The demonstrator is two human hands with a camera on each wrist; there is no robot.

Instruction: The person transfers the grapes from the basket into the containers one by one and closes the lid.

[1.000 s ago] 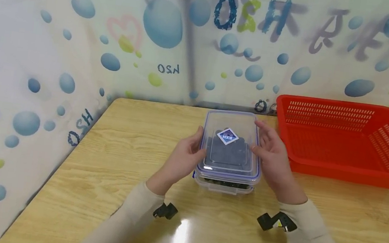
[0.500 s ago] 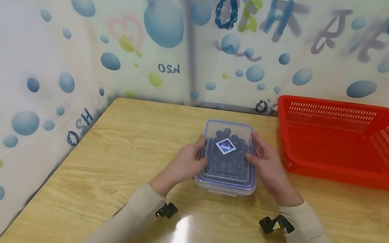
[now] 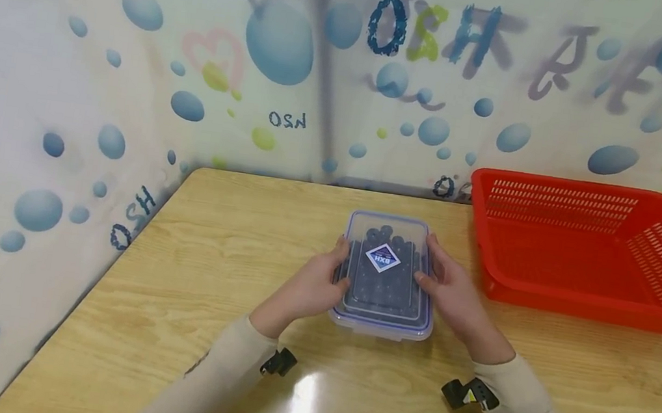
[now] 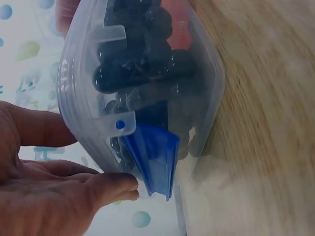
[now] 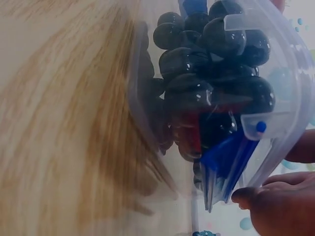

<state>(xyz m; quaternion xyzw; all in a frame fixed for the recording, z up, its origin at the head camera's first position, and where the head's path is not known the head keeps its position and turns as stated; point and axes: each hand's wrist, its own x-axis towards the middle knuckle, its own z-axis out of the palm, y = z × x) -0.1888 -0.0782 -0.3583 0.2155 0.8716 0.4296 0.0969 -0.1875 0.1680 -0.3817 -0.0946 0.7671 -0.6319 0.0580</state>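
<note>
A clear plastic food container [image 4: 209, 93] sits on the table, filled with dark, glossy round balls [image 5: 189, 93]. Its transparent lid [image 3: 382, 292] has a blue seal and a diamond-shaped sticker [image 3: 383, 258]. My left hand [image 3: 314, 284] holds the lid's left edge, thumb on top. Opposite it, my right hand [image 3: 452, 294] holds the right edge the same way. Blue side clips stick out unfastened in both wrist views: one clip [image 4: 155, 160] near the left fingers, another clip [image 5: 229, 164] by the right fingers.
To the right, a red perforated plastic basket [image 3: 579, 302] stands on the wooden table [image 3: 226, 249]. Behind the table hangs a patterned wall covering [image 3: 193, 121] with blue and green spots. Black wrist cameras are strapped over both sleeves.
Both hands have lowered the lid toward me and down onto the container. The gap that showed between lid and base a second ago has closed.
</note>
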